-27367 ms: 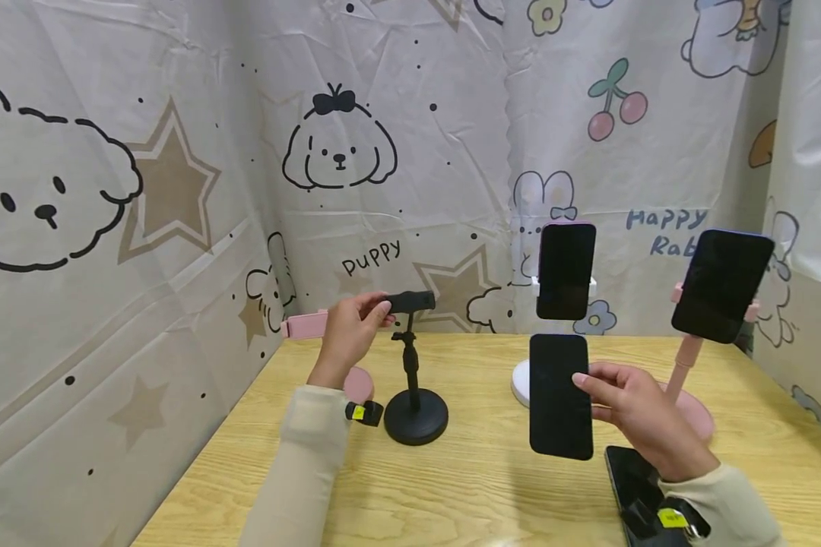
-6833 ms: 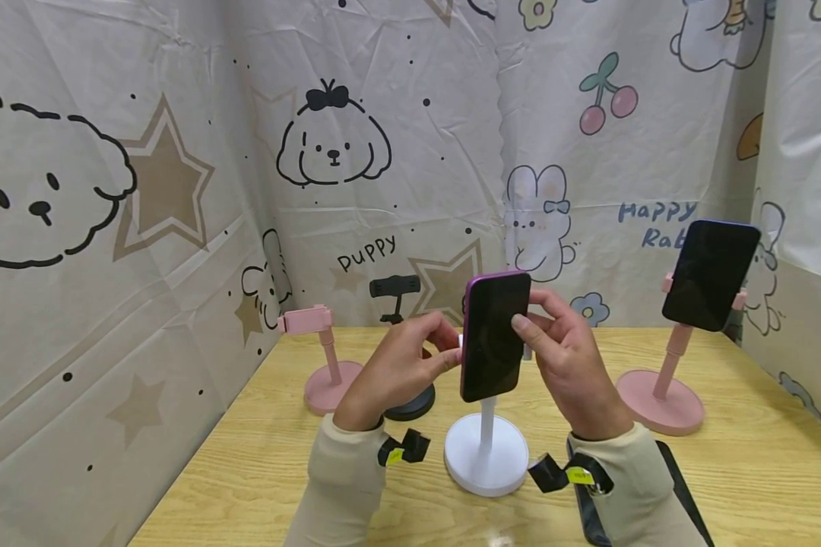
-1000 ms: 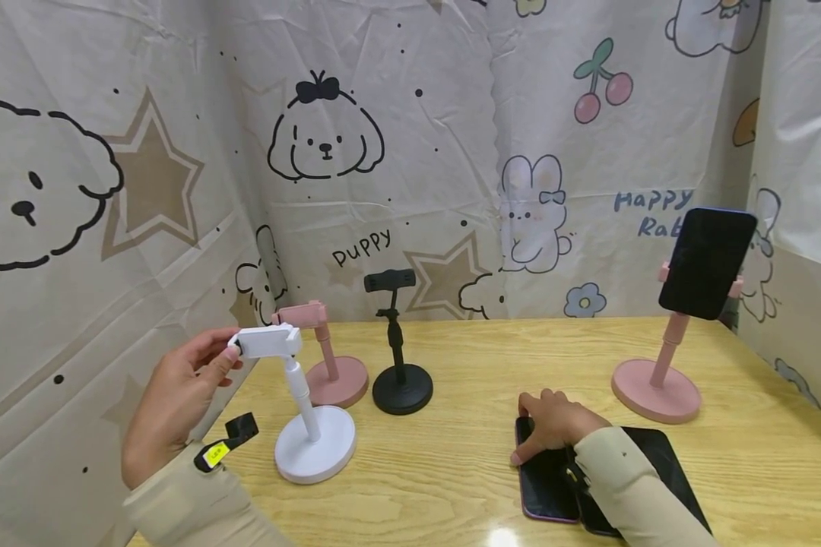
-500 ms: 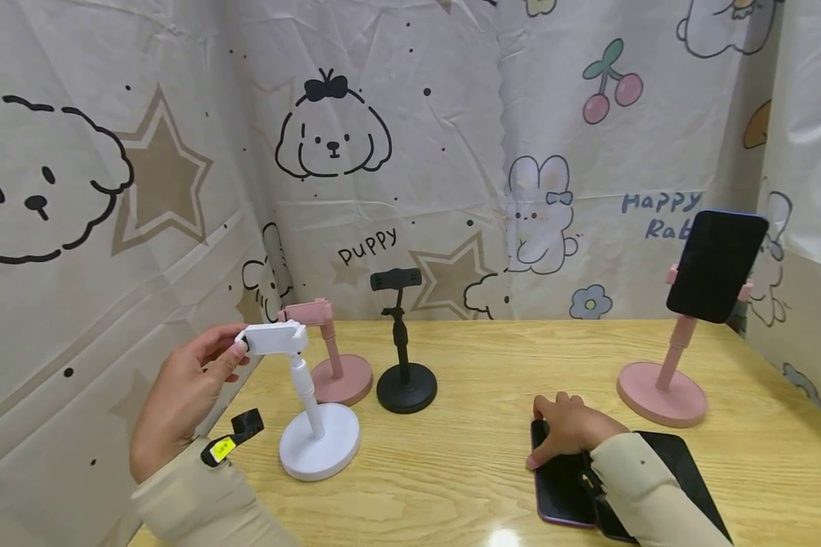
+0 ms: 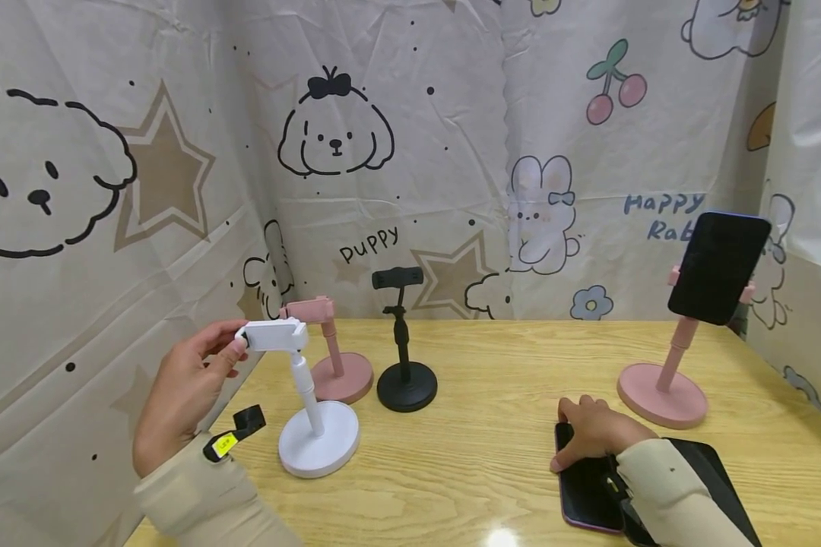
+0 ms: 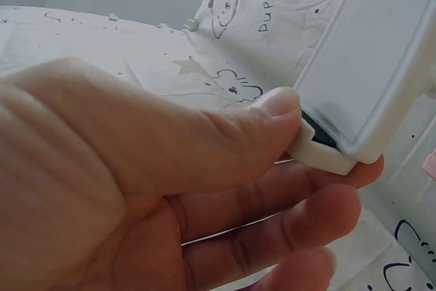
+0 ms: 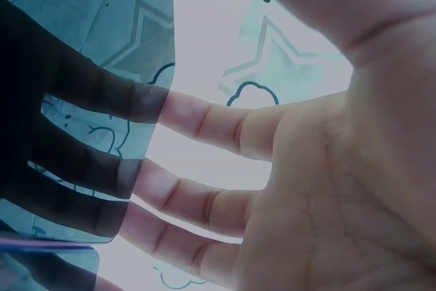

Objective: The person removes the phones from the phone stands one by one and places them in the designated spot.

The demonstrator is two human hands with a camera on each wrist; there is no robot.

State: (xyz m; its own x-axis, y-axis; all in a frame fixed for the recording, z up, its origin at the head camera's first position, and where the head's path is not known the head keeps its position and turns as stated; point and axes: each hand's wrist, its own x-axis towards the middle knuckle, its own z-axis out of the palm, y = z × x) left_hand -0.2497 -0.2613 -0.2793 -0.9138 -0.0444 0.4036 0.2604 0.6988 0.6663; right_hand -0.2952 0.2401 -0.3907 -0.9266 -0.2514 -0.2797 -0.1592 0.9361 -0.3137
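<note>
My left hand (image 5: 188, 384) pinches the end of the empty clamp on a white phone stand (image 5: 318, 439); in the left wrist view, the thumb presses the white clamp (image 6: 368, 59) beside its dark pad. The stand is upright on the table at left. My right hand (image 5: 598, 433) grips the edges of a purple-rimmed smartphone (image 5: 584, 494) lying face up on the table, thumb at its left edge, fingers at its far edge. Another black phone (image 5: 708, 467) lies to its right, partly hidden under the sleeve. In the right wrist view, fingertips meet the glossy screen (image 7: 88, 148), which mirrors them.
Behind the white stand are a pink phone stand (image 5: 342, 376) and a black one (image 5: 407, 386), both with empty clamps. At back right a pink stand (image 5: 664, 395) holds a black phone (image 5: 718, 267). Printed cloth (image 5: 445, 152) walls the wooden table (image 5: 451, 456).
Earlier the white stand held the purple-rimmed phone, with both hands there; now the stand is at left and the phone on the table. In the last second my right hand slid the phone rightward.
</note>
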